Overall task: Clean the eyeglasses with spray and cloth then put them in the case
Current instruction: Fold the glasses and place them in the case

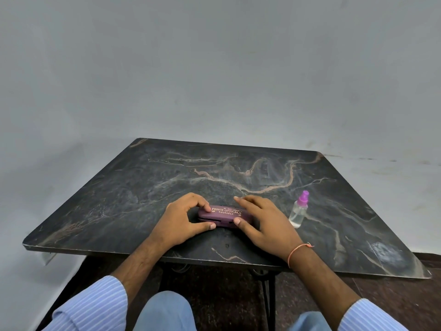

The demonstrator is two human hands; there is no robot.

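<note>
Table (pixel 133 187): dark marbled slab carrying everything.
Right hand (pixel 265 223): fingers span the case's right end, thumb at its front seam.
Left hand (pixel 183 218): pinches the left end.
Case (pixel 225 215): maroon, near-centre, seemingly rigid, light; best gripped at both ends.
Spray bottle (pixel 299 210): upright at right, likely light and tippable.
Eyeglasses, cloth: unseen.

Case between two hands, near the table's front edge

The case (pixel 224 216) lies on the table (pixel 133 187), left hand (pixel 186 217) at its left end, right hand (pixel 265 222) over its right end; the spray bottle (pixel 299 211) stands just right of that hand
</note>
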